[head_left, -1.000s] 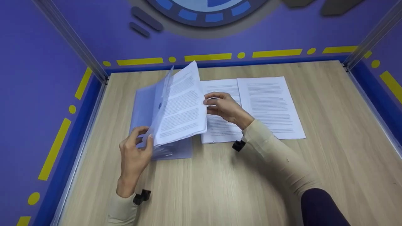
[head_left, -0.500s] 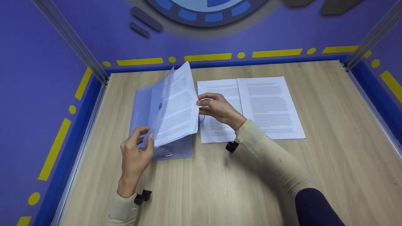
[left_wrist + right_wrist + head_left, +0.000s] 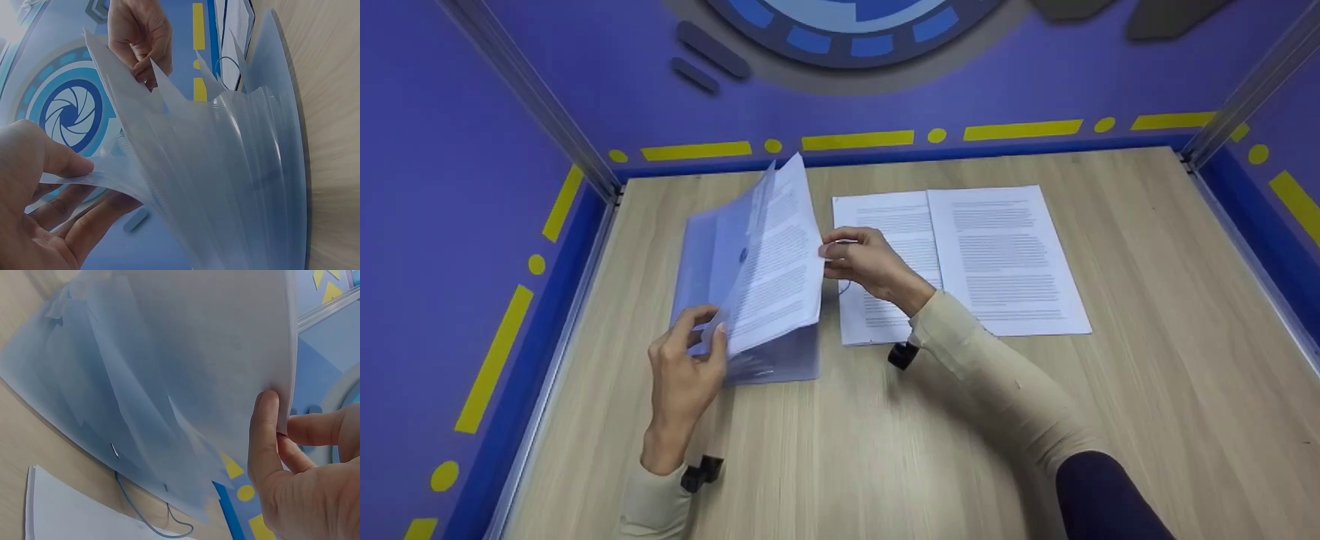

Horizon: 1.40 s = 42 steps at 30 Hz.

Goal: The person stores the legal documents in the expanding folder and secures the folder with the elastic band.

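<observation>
A translucent blue accordion file folder (image 3: 697, 255) stands spread on the table, its pleated pockets (image 3: 225, 169) fanned out in the left wrist view. My left hand (image 3: 684, 375) pinches the folder's lifted front flap between thumb and fingers. With thumb and fingertips, my right hand (image 3: 874, 262) grips the right edge of a stack of printed paper (image 3: 780, 277). That stack is tilted up, its left part behind the clear flap and inside the folder. An elastic cord (image 3: 135, 506) loops from the folder's far edge in the right wrist view.
Two more stacks of printed sheets lie flat to the right, the left paper stack (image 3: 885, 315) partly under the right paper stack (image 3: 1005, 262). Blue panels (image 3: 885, 105) wall the wooden table (image 3: 840, 450) at the back and both sides.
My right hand has moved left with the paper stack, which now sits further behind the folder's flap. More of the flat sheets and the cord show. My left hand has barely moved.
</observation>
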Motion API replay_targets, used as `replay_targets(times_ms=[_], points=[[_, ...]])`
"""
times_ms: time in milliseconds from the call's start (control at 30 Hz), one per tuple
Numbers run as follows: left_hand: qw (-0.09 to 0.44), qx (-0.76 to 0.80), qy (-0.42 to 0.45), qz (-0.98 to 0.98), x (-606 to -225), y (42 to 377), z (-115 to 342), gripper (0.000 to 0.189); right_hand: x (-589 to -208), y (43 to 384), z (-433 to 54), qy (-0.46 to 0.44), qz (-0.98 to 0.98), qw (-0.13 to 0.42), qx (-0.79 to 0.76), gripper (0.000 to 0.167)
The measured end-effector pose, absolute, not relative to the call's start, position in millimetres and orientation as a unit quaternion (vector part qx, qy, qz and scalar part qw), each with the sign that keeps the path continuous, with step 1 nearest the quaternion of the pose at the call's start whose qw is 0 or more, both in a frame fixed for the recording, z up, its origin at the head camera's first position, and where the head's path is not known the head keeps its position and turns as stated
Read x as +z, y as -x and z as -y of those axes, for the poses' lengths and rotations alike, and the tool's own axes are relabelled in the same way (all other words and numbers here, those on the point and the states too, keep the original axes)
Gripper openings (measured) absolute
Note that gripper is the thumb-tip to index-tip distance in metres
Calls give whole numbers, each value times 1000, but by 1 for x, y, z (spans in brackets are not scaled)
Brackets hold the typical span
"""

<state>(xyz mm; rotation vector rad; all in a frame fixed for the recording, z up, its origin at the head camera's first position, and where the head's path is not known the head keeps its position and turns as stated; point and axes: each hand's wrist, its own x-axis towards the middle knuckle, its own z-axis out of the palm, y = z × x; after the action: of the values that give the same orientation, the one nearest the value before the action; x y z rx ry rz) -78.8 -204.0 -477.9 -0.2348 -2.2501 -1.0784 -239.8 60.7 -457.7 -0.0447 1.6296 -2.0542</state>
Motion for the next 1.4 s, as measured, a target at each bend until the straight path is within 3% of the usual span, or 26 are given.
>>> replay_targets(times_ms=[1400], points=[[339, -376, 108, 856, -481, 83, 203, 19, -459, 238, -22, 36, -661, 223, -716, 18]])
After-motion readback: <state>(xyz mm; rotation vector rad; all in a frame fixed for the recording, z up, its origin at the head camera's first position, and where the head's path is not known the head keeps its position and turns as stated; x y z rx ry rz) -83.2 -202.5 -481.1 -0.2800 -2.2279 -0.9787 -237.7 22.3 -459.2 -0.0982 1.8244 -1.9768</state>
